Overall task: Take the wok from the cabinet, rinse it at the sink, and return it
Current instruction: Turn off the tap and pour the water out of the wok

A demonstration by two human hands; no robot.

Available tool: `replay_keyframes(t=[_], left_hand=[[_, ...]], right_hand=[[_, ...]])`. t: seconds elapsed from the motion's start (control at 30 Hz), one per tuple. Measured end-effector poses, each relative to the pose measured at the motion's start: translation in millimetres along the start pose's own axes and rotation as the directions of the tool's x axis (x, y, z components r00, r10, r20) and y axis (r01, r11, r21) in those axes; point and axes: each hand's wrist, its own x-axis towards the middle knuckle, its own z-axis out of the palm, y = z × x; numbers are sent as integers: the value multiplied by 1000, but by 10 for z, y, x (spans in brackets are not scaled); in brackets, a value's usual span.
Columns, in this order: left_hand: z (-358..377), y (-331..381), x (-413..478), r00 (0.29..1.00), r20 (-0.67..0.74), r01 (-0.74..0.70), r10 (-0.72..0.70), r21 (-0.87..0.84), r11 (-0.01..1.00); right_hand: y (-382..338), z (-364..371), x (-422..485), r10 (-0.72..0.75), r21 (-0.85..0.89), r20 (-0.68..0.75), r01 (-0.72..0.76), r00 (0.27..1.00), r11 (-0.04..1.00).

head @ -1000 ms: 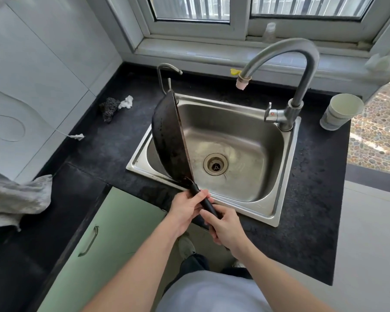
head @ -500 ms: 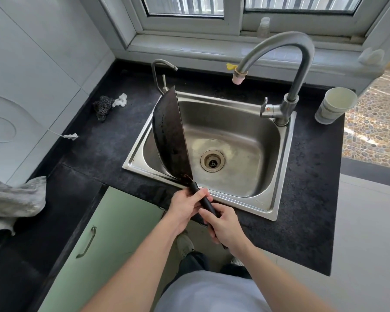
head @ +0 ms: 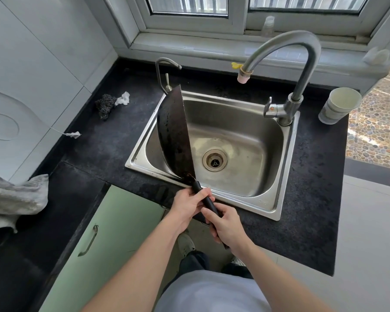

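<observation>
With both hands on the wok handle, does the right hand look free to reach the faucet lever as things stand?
Probably yes, once it lets go. The right hand grips the wok handle along with the left hand. The wok stands on edge at the sink's left side, leaving the way to the faucet lever clear.

left hand (head: 188,204) grip closed | right hand (head: 226,225) grip closed | forearms extended

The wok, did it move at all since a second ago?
Hardly. The wok stays tipped on its edge over the left side of the sink, and the left hand and right hand keep gripping its handle. No water runs from the faucet. Only the camera shifted slightly.
</observation>
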Motion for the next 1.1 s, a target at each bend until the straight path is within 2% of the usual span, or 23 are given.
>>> replay_keyframes(t=[0.37, 0.73, 0.87, 1.0, 1.1], left_hand=[[15, 33, -16, 1000, -12, 17, -17, -9, 1000], [-76, 25, -55, 1000, 5, 30, -30, -15, 999], [-199, 4, -79, 998, 56, 37, -32, -97, 995], [-388, -19, -93, 994, 94, 82, -64, -199, 977], [-557, -75, -105, 991, 110, 100, -76, -231, 968]], right_hand=[[33, 2, 22, 12, 22, -1, -12, 1000, 1000], [28, 123, -36, -42, -6, -48, 42, 998, 999], [64, 246, -5, -82, -160, -128, 61, 988, 985], [136, 491, -24, -207, -411, -224, 100, 952, 906], [211, 696, -70, -256, -468, -273, 105, 927, 877]])
